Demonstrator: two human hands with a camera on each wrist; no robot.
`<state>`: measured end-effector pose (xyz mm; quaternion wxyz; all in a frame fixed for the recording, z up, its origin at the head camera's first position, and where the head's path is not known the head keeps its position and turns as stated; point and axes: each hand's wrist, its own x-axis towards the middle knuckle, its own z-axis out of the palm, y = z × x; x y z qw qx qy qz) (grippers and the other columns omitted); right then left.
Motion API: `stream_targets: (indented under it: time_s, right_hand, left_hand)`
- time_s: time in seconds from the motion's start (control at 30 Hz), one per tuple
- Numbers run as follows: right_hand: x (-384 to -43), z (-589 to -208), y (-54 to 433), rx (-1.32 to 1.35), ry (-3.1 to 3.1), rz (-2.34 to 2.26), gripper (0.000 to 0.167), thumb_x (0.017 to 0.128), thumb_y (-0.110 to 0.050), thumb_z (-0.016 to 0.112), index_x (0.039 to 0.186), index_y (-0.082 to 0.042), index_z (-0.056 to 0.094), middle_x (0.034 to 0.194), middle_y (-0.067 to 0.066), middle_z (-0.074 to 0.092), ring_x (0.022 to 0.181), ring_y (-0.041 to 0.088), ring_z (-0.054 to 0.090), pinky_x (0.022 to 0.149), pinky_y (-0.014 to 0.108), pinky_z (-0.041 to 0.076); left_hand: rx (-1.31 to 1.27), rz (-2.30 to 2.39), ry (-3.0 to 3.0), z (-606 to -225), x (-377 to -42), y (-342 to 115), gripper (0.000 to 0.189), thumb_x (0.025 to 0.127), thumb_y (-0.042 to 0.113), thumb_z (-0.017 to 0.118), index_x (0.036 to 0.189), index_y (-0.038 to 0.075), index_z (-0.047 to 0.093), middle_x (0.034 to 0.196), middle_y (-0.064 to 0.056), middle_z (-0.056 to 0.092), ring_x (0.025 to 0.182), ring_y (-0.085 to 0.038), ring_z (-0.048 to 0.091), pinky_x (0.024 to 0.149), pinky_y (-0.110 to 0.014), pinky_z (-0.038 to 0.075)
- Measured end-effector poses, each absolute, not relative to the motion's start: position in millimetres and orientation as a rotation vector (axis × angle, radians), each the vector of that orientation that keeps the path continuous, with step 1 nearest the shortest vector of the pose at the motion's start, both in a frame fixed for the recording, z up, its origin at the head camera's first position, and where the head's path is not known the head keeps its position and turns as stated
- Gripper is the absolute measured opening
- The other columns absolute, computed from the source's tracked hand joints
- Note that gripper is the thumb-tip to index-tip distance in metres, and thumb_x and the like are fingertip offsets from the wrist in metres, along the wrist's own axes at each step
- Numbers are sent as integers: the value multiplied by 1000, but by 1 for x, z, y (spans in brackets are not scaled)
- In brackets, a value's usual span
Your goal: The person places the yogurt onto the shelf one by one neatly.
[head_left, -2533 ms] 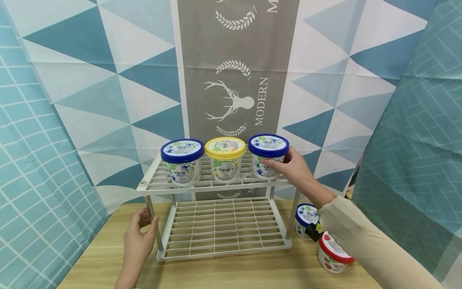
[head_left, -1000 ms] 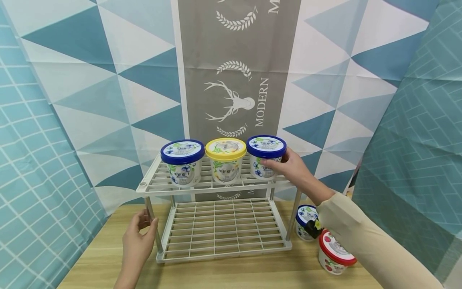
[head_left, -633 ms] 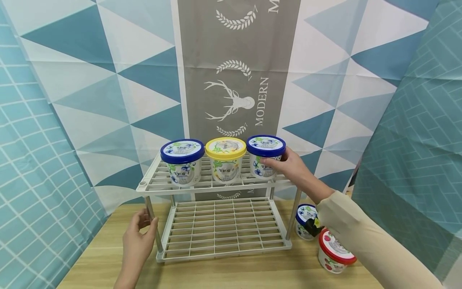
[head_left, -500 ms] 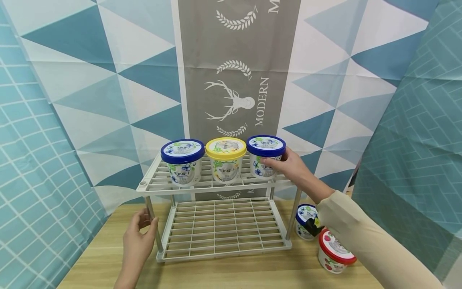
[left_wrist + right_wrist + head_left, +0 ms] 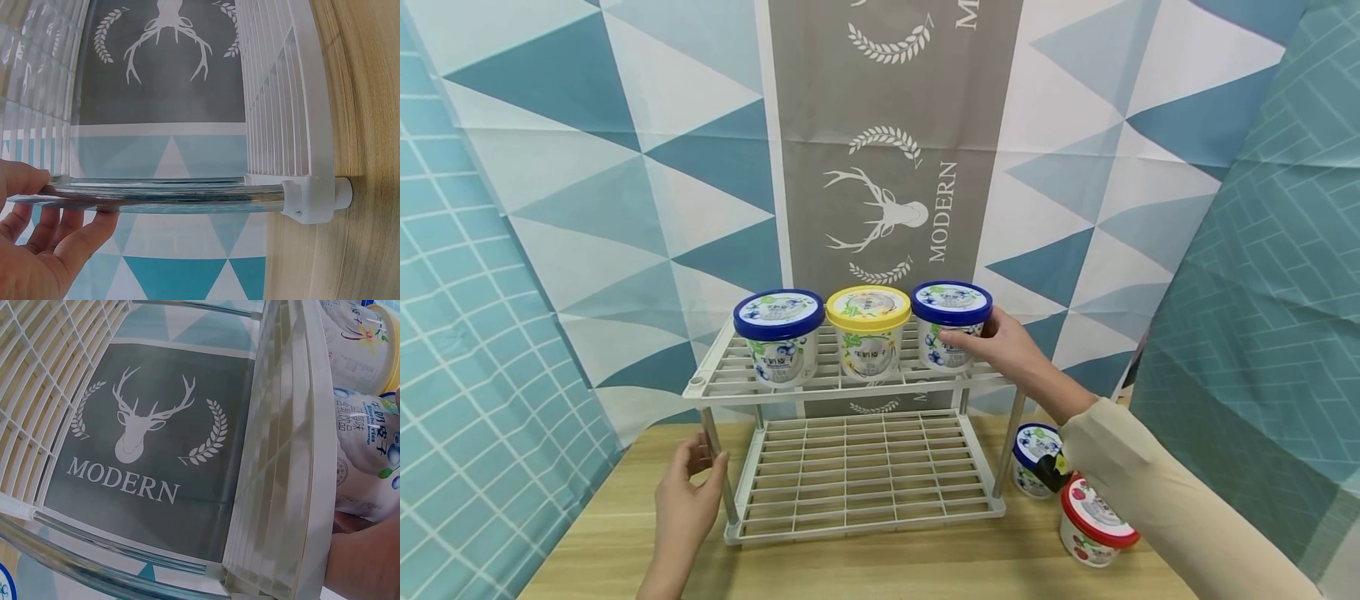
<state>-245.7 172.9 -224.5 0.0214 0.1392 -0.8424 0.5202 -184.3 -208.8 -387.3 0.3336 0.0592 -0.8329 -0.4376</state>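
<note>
A white two-tier rack (image 5: 865, 525) stands on the wooden table. On its top shelf sit a blue-lidded tub (image 5: 778, 342) at the left, a yellow-lidded tub (image 5: 870, 333) in the middle and another blue-lidded tub (image 5: 951, 329) at the right. My right hand (image 5: 1011, 346) grips that right tub from its right side, thumb across the front; its other fingers are mostly hidden behind it. My left hand (image 5: 688, 492) holds the rack's front left metal post (image 5: 187, 199), with thumb and fingertips against it in the left wrist view.
To the right of the rack, a blue-lidded tub (image 5: 1036, 458) and a red-lidded tub (image 5: 1096, 525) stand on the table (image 5: 865, 575), partly behind the right sleeve. Patterned cloth (image 5: 880, 125) hangs behind the rack.
The right hand has shifted the right blue-lidded tub slightly left, closer to the yellow-lidded one, and stays on it. My left hand remains on the post.
</note>
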Motion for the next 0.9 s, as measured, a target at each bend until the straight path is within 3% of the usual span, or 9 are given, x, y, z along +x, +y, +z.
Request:
stream_targets:
  time_s: [0.3, 0.5, 0.9]
  right_hand:
    - [-239, -225, 179, 346, -2643, 1517, 80, 82, -49, 66, 142, -9, 31, 130, 16, 52, 119, 30, 51, 100, 48, 43]
    - [-233, -224, 189, 294, -2634, 1492, 87, 82, -52, 65, 146, -11, 25, 134, 16, 49, 124, 32, 47, 102, 52, 40]
    - [-208, -221, 211, 303, -2582, 1446, 77, 88, -48, 59, 147, -15, 24, 136, 17, 47, 125, 33, 45, 103, 55, 37]
  left_hand:
    - [148, -1147, -2180, -387, -184, -209, 29, 88, 9, 63, 115, 1, 54, 99, -18, 63, 78, 22, 38, 61, -1, 41]
    - [159, -1150, -2185, -387, -185, -209, 29, 88, 10, 63, 115, 1, 54, 99, -18, 63, 78, 22, 38, 61, -2, 41]
    - [163, -1161, -2175, -389, -186, -211, 31, 88, 10, 63, 116, 0, 54, 100, -20, 63, 78, 23, 37, 59, 3, 38]
